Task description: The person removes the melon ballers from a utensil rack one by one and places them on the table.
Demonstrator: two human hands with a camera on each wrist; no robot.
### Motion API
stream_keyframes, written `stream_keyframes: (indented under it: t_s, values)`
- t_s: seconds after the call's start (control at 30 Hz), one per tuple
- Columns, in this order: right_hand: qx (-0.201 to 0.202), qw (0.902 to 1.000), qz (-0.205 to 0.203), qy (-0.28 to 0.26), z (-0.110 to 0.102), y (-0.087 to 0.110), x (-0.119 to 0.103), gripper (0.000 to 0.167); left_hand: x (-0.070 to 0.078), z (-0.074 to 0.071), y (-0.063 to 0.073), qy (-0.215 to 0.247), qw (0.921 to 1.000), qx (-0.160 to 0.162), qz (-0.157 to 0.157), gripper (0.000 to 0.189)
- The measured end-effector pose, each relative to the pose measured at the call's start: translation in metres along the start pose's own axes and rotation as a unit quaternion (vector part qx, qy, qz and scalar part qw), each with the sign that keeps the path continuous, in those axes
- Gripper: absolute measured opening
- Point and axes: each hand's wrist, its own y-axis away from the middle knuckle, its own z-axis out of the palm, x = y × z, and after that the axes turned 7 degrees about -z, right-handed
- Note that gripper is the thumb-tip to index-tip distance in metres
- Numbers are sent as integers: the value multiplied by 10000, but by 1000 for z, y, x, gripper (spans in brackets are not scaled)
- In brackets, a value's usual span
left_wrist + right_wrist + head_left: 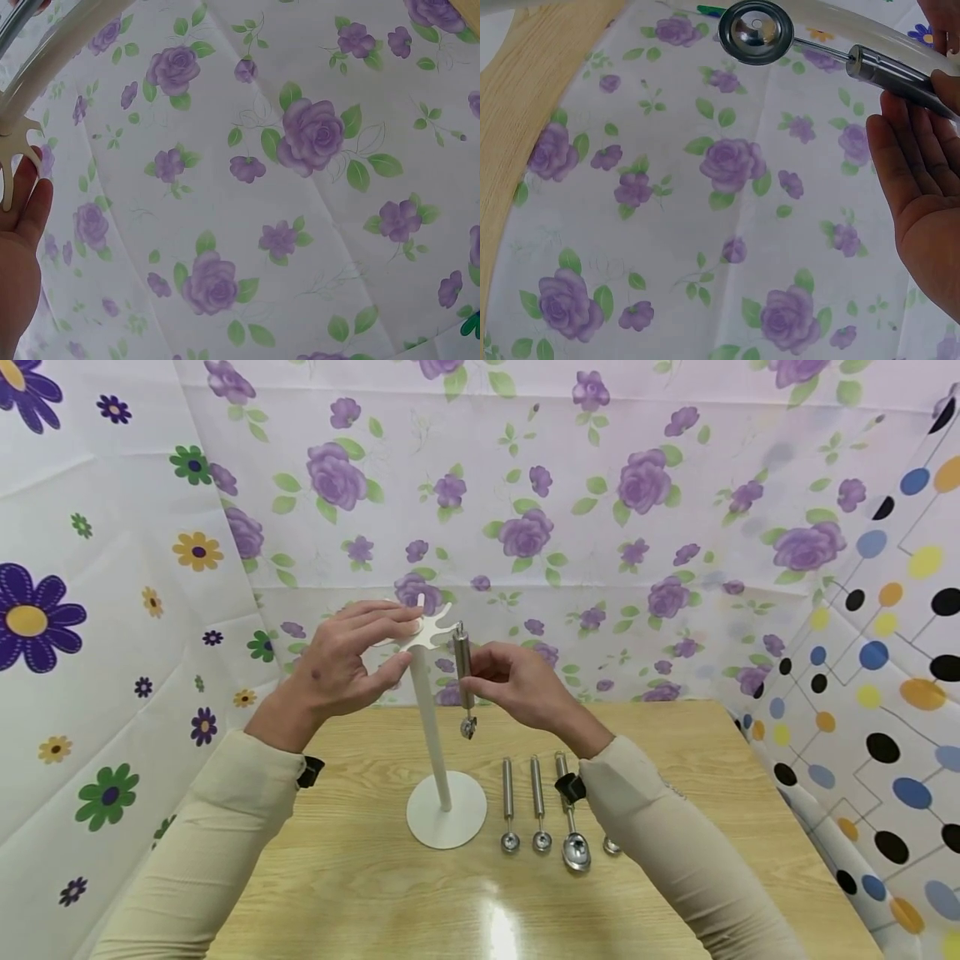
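In the head view, a white stand point(431, 727) with a ring of hook arms at its top rises from a round base. My left hand point(348, 652) holds the stand's top, fingers over the hub and thumb lower at the side; the left wrist view catches only part of this hand. To the right, my right hand point(521, 681) pinches the steel handle of a melon baller point(462, 668). It hangs upright, scoop down, its top end at the tip of a hook arm. Its round bowl point(756, 31) shows clearly in the right wrist view.
On the wooden table point(360, 860), two more melon ballers point(508, 806) and a larger oval scoop point(576, 850) lie in a row right of the base. Another small scoop point(612, 845) is partly covered by my right sleeve. Patterned cloths point(480, 527) enclose the table.
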Motion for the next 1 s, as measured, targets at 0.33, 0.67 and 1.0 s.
stream_keyframes:
  t_s: [0.33,0.67,1.0]
  values:
    - [131,9982,296,500,-16,20,19,16,-2,1,0,20,10000,65,32,53]
    - [358,9933,884,646,-31,58,52,18,-2,4,-2,104,9998,185,0,56]
    - [532,9844,1375,959,-43,99,85,24,-2,7,-1,120,9994,319,9,55]
